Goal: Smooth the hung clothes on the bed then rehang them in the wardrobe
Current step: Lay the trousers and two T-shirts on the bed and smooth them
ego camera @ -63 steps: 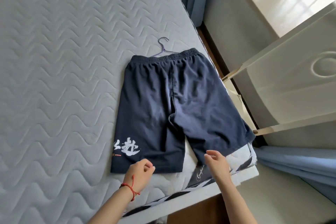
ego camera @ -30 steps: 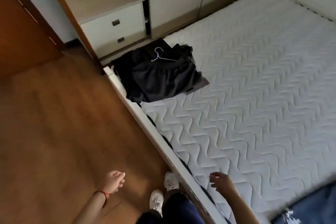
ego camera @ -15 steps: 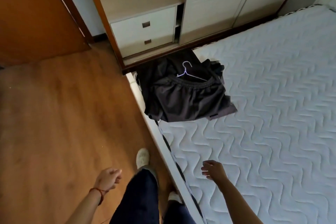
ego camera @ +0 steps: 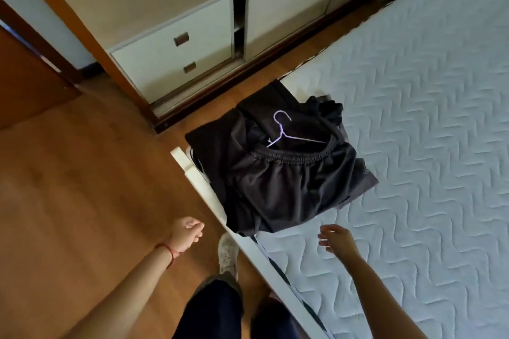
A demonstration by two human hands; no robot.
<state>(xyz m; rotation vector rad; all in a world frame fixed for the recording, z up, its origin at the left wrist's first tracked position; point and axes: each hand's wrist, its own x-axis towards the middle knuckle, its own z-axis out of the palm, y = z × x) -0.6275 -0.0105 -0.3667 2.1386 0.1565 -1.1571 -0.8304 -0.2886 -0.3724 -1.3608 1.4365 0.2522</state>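
Both our hands, left hand [ego camera: 186, 231] and right hand [ego camera: 336, 237], hold nothing, fingers loose. We are about to pick up the dark clothes [ego camera: 281, 173] at the bed [ego camera: 427, 118] corner. Next we grab the hanger [ego camera: 286, 132].

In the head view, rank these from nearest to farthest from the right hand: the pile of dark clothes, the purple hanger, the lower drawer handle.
From the right hand, over the mattress edge:
1. Pile of dark clothes, just ahead on the bed corner.
2. Purple hanger, lying on top of the pile, toward its far side.
3. Lower drawer handle, on the wardrobe drawers, beyond the bed and to the left.

Hanger [ego camera: 286, 133] partly hidden, perhaps inside shorts [ego camera: 289, 187].
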